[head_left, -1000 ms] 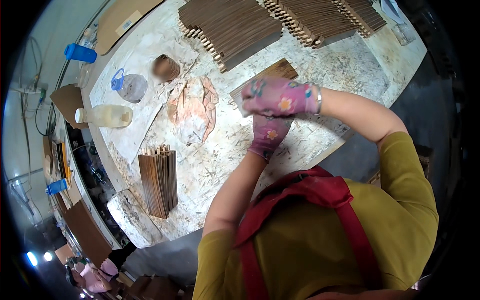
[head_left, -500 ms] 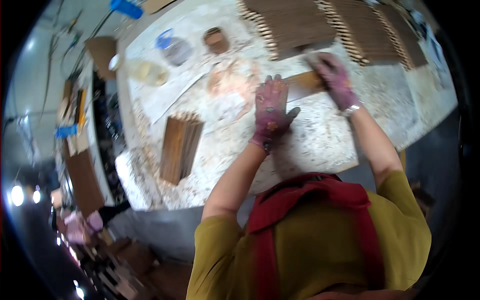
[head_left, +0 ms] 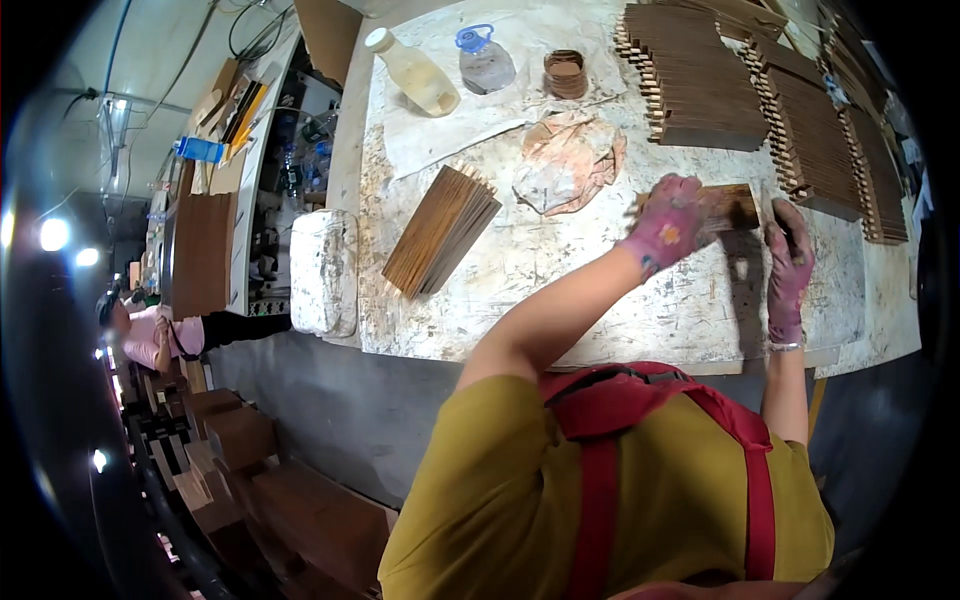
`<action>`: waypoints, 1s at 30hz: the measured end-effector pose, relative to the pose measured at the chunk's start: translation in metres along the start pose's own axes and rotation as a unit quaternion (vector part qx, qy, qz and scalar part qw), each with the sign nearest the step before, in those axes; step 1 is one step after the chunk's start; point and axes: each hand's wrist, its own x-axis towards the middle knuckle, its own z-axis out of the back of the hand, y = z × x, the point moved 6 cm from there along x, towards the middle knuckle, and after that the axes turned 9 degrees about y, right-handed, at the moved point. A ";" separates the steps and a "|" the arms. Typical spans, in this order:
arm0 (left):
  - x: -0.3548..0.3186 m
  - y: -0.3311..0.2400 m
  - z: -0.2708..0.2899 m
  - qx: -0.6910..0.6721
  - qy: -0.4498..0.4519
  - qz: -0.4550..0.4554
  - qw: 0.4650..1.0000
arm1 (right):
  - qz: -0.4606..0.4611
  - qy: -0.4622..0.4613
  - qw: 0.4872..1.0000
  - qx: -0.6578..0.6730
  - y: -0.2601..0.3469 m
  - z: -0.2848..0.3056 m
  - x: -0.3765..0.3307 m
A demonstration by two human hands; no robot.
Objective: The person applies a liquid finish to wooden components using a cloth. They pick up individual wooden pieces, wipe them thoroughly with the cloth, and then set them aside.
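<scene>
On the worktable lies a short brown wooden board [head_left: 738, 207], its grain streaked dark and light. My left hand [head_left: 672, 226], in a pink-purple flowered glove, closes over its left part and hides that end. My right hand [head_left: 788, 285], gloved alike with grey-dark fingertips, stands just beyond the board's right end. Its thumb and fingers are apart, and I see nothing between them. A crumpled, orange-stained cloth [head_left: 570, 165] lies left of my left hand. Farther left is a small stack of brown boards [head_left: 440, 232] with notched ends.
Long rows of stacked brown boards [head_left: 690, 85] with pale notched ends fill the table's far right. A bottle of yellowish liquid [head_left: 415, 72], a clear blue-capped jug [head_left: 486, 62] and a brown cup [head_left: 566, 75] stand far left. A person in pink [head_left: 145, 335] is off to the left.
The view has swung, so the table sits farther right. My left hand went from lying flat beside the board to closing over it. The right hand has left the board and come nearer me.
</scene>
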 end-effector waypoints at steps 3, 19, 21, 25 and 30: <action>-0.063 -0.004 0.078 -0.099 -0.044 0.034 0.994 | -0.047 -0.040 0.998 -0.021 0.006 0.021 -0.006; -0.278 0.141 0.176 0.147 -0.018 0.350 0.925 | -0.274 0.124 0.861 0.410 -0.031 -0.040 -0.043; -0.259 0.118 0.183 0.247 -0.022 0.301 0.921 | -0.312 0.055 0.827 0.464 -0.009 -0.037 -0.055; -0.210 0.075 0.192 0.077 -0.100 0.188 0.974 | -0.353 0.117 0.693 0.618 -0.006 -0.054 -0.076; -0.087 0.053 0.111 -0.395 -0.059 0.154 0.904 | -0.319 0.100 0.760 0.558 -0.021 -0.042 -0.076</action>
